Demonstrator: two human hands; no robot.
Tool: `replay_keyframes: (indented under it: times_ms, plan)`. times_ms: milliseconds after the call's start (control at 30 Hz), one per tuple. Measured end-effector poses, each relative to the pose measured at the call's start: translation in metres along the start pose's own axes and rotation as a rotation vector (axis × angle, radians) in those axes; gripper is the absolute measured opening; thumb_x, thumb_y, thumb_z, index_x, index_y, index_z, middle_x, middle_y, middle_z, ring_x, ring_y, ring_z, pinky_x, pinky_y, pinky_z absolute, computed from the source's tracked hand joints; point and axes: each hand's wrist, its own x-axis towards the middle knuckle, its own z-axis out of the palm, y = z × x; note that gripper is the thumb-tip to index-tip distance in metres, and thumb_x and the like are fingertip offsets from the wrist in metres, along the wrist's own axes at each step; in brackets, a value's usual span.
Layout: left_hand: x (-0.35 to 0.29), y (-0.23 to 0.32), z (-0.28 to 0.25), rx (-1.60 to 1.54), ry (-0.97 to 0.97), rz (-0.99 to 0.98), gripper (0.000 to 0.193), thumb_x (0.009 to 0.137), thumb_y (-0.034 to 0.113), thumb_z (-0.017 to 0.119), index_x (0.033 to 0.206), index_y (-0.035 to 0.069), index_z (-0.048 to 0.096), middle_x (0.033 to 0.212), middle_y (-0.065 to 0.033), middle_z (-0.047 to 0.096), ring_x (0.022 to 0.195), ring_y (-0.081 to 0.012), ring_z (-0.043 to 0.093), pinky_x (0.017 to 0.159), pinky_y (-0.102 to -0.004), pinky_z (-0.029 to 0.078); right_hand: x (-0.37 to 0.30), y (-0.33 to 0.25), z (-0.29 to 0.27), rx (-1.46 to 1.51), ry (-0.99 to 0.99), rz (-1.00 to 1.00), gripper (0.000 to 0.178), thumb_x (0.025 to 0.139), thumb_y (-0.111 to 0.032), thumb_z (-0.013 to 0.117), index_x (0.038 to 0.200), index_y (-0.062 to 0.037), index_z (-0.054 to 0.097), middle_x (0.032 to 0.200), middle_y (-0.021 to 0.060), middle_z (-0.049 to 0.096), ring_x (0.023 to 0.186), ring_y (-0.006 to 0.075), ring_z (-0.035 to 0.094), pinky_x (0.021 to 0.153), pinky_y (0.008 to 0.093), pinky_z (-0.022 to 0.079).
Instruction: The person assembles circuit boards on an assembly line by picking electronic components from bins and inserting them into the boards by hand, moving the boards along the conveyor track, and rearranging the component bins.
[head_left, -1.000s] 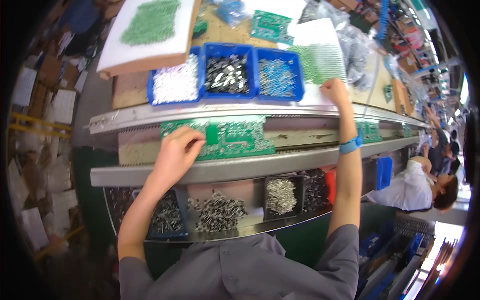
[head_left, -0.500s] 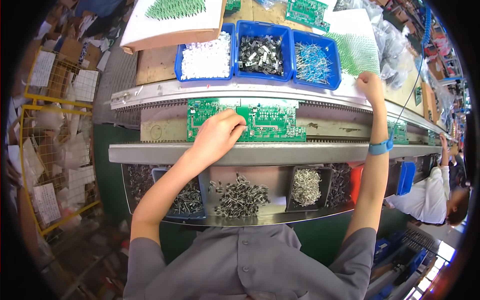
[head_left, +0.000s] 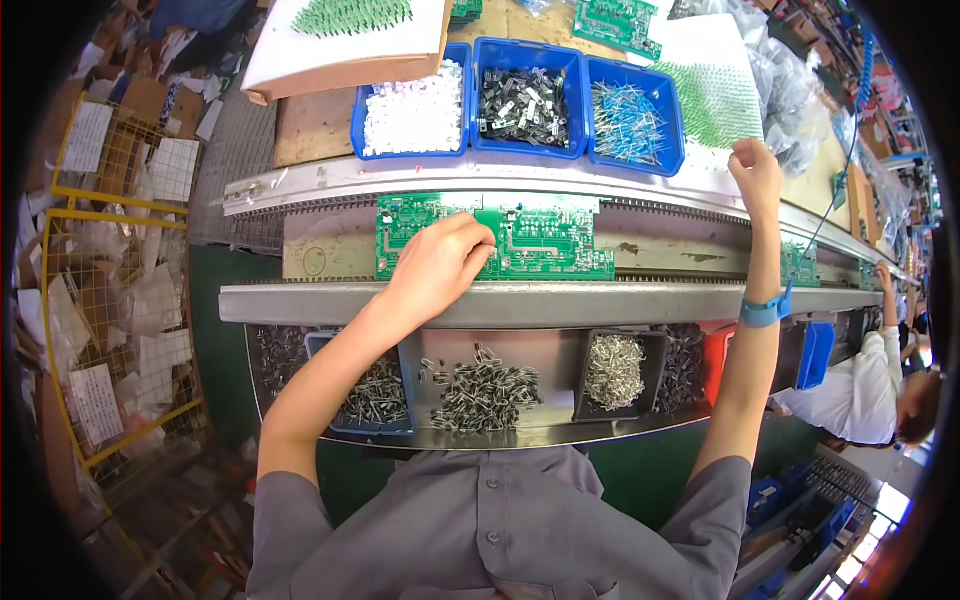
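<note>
My left hand (head_left: 437,264) is over the green circuit board (head_left: 545,243) in the rail, its thumb and fingers pinched together near the board's middle. Whatever may be between those fingertips is hidden. My right hand (head_left: 757,180), with a blue band (head_left: 766,310) round the wrist, is raised beside the near right corner of a white foam sheet (head_left: 715,45) stuck with many small green parts (head_left: 700,105). Its fingers are curled closed, and I cannot make out anything in them.
Three blue bins hold white parts (head_left: 415,112), black parts (head_left: 524,108) and blue-bodied leaded components (head_left: 628,122). Below the metal rail (head_left: 520,306) lie a pile of small metal-and-black parts (head_left: 485,392) and a black tray (head_left: 617,375). A co-worker (head_left: 850,385) is at the right.
My right hand has shifted slightly to the right beside the foam sheet, still closed. My left hand stays pinched over the board, almost unmoved.
</note>
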Motion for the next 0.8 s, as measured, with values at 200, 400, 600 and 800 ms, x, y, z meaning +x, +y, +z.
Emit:
replay_keyframes:
  times_ms: [200,400,600,800]
  plan:
    - [0.005,0.003,-0.004,0.028,-0.058,0.032,0.008,0.082,0.007,0.064,0.084,0.000,0.064,0.079,-0.0140,0.060,0.073,-0.0337,0.060,0.065,-0.0405,0.048,-0.009,-0.002,-0.009,0.080,0.046,-0.087,0.021,0.081,-0.005,0.058,0.098,0.0002,0.069,0.086,0.0125,0.070,0.074,0.0191,0.064,0.074,0.0307,0.050]
    - [0.009,-0.002,-0.006,0.031,-0.097,0.036,0.008,0.081,0.007,0.065,0.084,0.000,0.064,0.079,-0.0146,0.060,0.073,-0.0337,0.060,0.064,-0.0405,0.048,-0.025,-0.022,-0.021,0.083,0.026,-0.144,0.019,0.086,-0.004,0.059,0.100,0.0003,0.069,0.090,0.0084,0.070,0.080,0.0124,0.062,0.077,0.0263,0.048]
    - [0.010,-0.002,-0.006,0.008,-0.116,0.010,0.008,0.081,0.007,0.065,0.084,0.000,0.065,0.078,-0.0148,0.060,0.072,-0.0335,0.060,0.065,-0.0412,0.048,-0.038,-0.047,-0.029,0.114,0.005,-0.158,0.018,0.087,-0.002,0.059,0.101,0.0017,0.069,0.091,0.0086,0.069,0.083,0.0122,0.061,0.080,0.0249,0.046]
    - [0.009,0.000,-0.002,0.043,-0.083,0.080,0.007,0.081,0.006,0.064,0.084,0.000,0.064,0.080,-0.0139,0.061,0.074,-0.0332,0.061,0.065,-0.0413,0.048,-0.044,-0.063,-0.030,0.164,0.046,-0.189,0.017,0.086,-0.002,0.060,0.101,0.0017,0.068,0.091,0.0100,0.069,0.082,0.0142,0.062,0.079,0.0260,0.047]
